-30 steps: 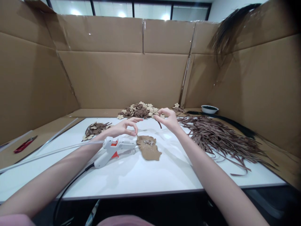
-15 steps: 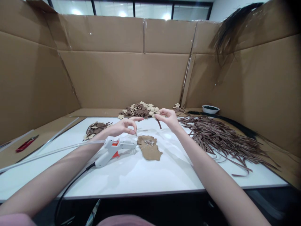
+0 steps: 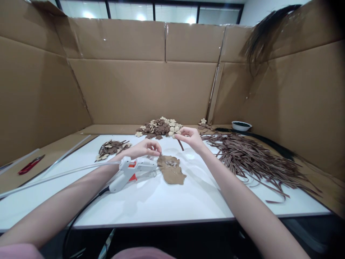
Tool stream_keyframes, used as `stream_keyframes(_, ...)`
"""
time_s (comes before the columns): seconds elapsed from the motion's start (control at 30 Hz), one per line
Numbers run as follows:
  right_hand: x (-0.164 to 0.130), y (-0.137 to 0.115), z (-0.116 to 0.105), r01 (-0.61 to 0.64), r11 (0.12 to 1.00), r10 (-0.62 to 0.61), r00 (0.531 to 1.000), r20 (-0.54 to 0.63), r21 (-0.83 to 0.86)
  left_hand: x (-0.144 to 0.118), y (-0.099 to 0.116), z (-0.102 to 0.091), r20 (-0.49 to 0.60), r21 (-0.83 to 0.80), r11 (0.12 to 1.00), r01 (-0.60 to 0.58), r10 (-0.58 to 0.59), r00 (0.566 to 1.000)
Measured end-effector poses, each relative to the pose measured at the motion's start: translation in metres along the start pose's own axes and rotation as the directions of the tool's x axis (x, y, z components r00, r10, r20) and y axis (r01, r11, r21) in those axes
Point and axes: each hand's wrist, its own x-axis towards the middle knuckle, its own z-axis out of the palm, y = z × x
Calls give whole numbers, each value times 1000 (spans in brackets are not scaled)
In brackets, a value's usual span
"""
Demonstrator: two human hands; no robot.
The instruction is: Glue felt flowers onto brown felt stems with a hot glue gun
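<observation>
My right hand point(image 3: 191, 138) pinches a small cream paper flower point(image 3: 175, 135) with a thin brown strip point(image 3: 179, 144) hanging from it, above the white table point(image 3: 167, 201). To its left, my left hand point(image 3: 147, 148) hovers with its fingertips pinched together just above the edge of a brown paper scrap point(image 3: 171, 169); I see nothing between the fingers. A white hot-glue gun point(image 3: 131, 171) with an orange trigger lies right below my left hand, nozzle pointing at the scrap.
A heap of brown and cream paper flowers point(image 3: 157, 127) lies at the back, a smaller heap point(image 3: 111, 146) at the left. Many brown strips point(image 3: 250, 158) cover the right side, beyond them a white bowl point(image 3: 240, 125). A red cutter point(image 3: 29, 164) lies far left. Cardboard walls point(image 3: 140, 90) surround the table.
My left hand has dropped toward the brown scrap and closed its fingers. My right hand with the flower has shifted slightly left and down.
</observation>
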Motion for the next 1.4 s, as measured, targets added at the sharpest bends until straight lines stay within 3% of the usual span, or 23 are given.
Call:
stream_keyframes(0.17, -2, -3, 2, 4, 998, -2, 1000, 21, -68, 2, 0, 0, 3, 45, 999, -15, 15, 1000)
stream_keyframes(0.4, -6, -4, 11, 56, 987, -45, 996, 71, -154, -1, 20, -1, -141, 54, 998, -13, 21, 990)
stream_keyframes(0.63, -13, -8, 31, 150, 952, -132, 988, 83, -267, 1, 33, 11, -215, 210, 978, 2, 44, 976)
stream_keyframes(1.0, -13, -11, 28, 115, 958, -112, 993, 28, -261, -3, 24, -5, -166, 136, 991, -16, 39, 985)
stream_keyframes(1.2, -10, -5, 20, 69, 968, -71, 997, 1, -240, -6, 20, -13, -106, 46, 989, -143, 147, 983)
stream_keyframes(1.3, -9, 0, 18, 49, 966, -53, 999, -7, -253, -7, 24, -11, -164, -6, 967, -254, 250, 954)
stream_keyframes(1.4, -7, 5, 17, 45, 968, -47, 999, -2, -246, -7, 26, -10, -212, -69, 953, -295, 275, 938)
